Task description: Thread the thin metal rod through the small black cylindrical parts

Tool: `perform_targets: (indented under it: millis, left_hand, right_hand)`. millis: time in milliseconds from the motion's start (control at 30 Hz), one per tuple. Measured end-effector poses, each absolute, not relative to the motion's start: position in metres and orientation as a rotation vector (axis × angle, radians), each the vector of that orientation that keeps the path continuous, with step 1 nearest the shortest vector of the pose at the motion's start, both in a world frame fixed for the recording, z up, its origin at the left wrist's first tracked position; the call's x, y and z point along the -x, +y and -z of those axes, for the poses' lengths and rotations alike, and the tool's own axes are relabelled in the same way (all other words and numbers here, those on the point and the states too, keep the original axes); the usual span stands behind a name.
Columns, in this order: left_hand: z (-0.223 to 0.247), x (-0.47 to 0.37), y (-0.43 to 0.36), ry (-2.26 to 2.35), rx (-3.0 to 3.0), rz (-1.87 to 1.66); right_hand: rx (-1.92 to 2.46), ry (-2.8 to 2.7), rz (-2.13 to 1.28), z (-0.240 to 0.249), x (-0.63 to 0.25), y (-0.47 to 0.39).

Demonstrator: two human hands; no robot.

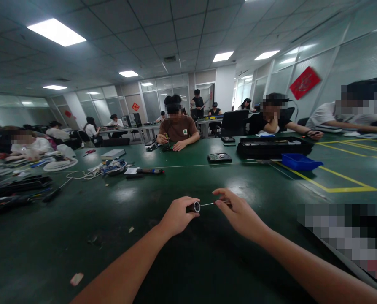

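Note:
Near the middle of the green table (163,190), my left hand (179,214) is closed around a small dark cylindrical part (195,207) with a pale ring at its end. Just right of it, my right hand (239,211) holds a screwdriver (223,203) by its reddish handle, partly hidden by the fingers. The thin metal shaft points left, and its tip is at or close to the ring; contact cannot be made out. My right index finger is raised off the handle.
Beyond my hands lie a hard drive (219,158), a long black case (270,147), a blue tray (300,161) and a dark tool (150,171). Cables (112,166) and parts spread left. Several people sit around. A blurred-out flat object (349,240) is at right.

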State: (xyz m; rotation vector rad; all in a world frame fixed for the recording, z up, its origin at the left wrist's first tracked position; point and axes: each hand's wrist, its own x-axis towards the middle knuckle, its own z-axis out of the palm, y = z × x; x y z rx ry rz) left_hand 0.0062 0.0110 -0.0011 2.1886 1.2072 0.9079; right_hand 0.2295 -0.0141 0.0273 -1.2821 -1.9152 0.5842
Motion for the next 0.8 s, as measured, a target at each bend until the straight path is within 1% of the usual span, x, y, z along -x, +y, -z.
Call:
perform_targets:
  millis: [133, 400, 800]
  left_hand:
    - [-0.0009, -0.0069, 0.0104, 1.230, -2.180, -0.893]
    - [-0.0023, -0.0059, 0.0106, 1.223, -2.210, -0.865]
    - [-0.0055, -0.0068, 0.0095, 1.252, -2.190, -0.843]
  right_hand:
    - [1.347, -1.901, -0.621, -0.0237, -0.2313, -0.0105]
    - [1.277, -1.865, -0.655, -0.0230, -0.2313, -0.0101]
    - [1.287, -1.811, -0.693, -0.0241, -0.2317, -0.0093]
